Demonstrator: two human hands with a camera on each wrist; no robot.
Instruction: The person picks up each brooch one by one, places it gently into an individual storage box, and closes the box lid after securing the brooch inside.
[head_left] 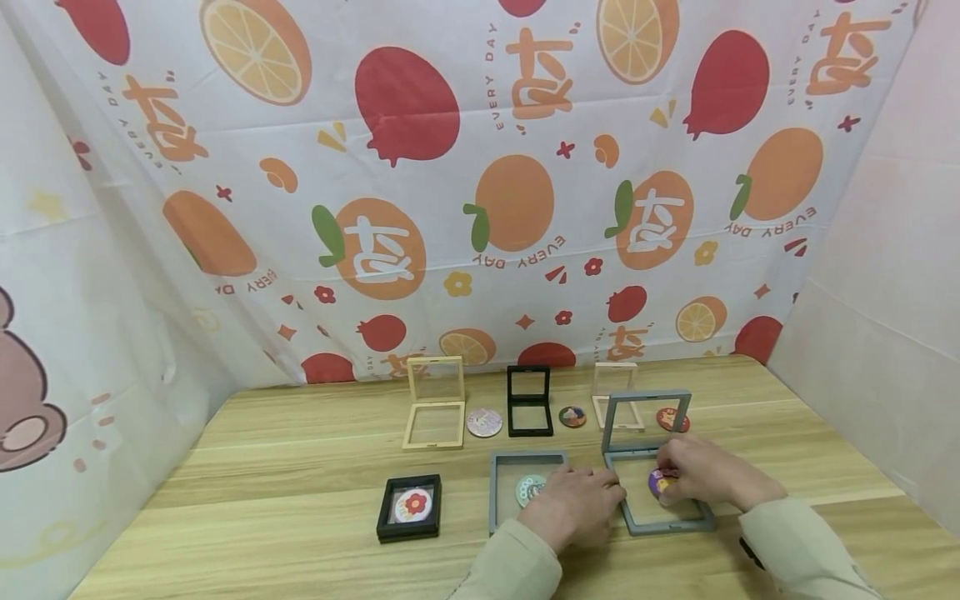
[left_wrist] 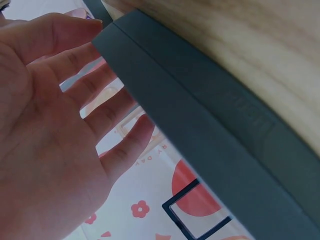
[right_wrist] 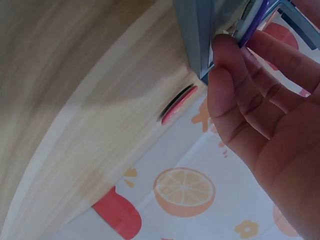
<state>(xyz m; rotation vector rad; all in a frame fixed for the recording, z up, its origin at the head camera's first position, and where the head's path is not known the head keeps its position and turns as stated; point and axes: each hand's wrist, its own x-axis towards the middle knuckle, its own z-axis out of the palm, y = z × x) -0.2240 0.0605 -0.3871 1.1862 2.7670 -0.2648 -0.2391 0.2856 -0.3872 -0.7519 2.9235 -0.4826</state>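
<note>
My right hand [head_left: 697, 473] pinches a round purple badge [head_left: 656, 482] over the lower half of an open grey-blue display frame [head_left: 670, 527]. That frame's lid stands raised at the back. In the right wrist view the badge [right_wrist: 253, 22] appears edge-on at the fingertips, close beside the frame side [right_wrist: 192, 37]. My left hand [head_left: 576, 507] lies between the two grey frames, fingers extended, fingertips at the open frame's left edge. It partly covers the other grey frame [head_left: 492, 492], which has a green badge [head_left: 529, 489] in it. In the left wrist view a dark frame side [left_wrist: 200, 120] hides some fingertips.
At the left lies a black frame [head_left: 385, 508] with a flower badge [head_left: 413, 504]. Along the back stand open cream [head_left: 409, 425], black [head_left: 529, 433] and pale pink [head_left: 616, 366] frames, with lilac [head_left: 484, 422], dark [head_left: 572, 417] and red [head_left: 667, 417] badges. A printed curtain [head_left: 450, 333] borders the table.
</note>
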